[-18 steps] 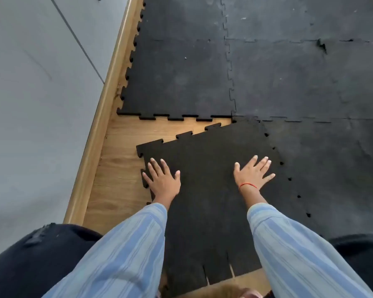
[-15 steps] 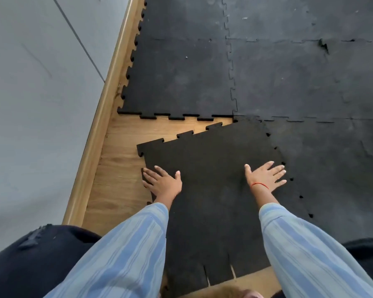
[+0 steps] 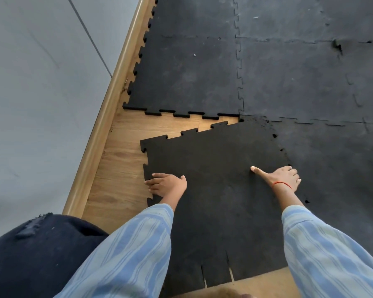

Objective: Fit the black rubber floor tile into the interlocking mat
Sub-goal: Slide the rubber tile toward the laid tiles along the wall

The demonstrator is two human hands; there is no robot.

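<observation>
The loose black rubber floor tile (image 3: 213, 164) lies skewed on the wood floor, in the open corner of the interlocking mat (image 3: 190, 69). Its far right corner touches the mat's junction, and its right edge overlaps the neighbouring mat tile. A wedge of bare wood shows between its toothed far edge and the mat. My left hand (image 3: 166, 186) holds the tile's left edge, fingers reaching over it. My right hand (image 3: 282, 177) holds the right edge, thumb spread on the tile and fingers bent over the rim.
Wooden floor (image 3: 121, 168) shows left of the tile, bounded by a wooden skirting board (image 3: 108, 108) and a grey wall (image 3: 41, 82). My knee in dark trousers (image 3: 35, 254) is at the lower left. Another mat tile (image 3: 336, 168) lies to the right.
Both hands slid apart from flat on the tile's middle to its left and right edges, and the fingers now bend over those edges. The tile has barely moved.
</observation>
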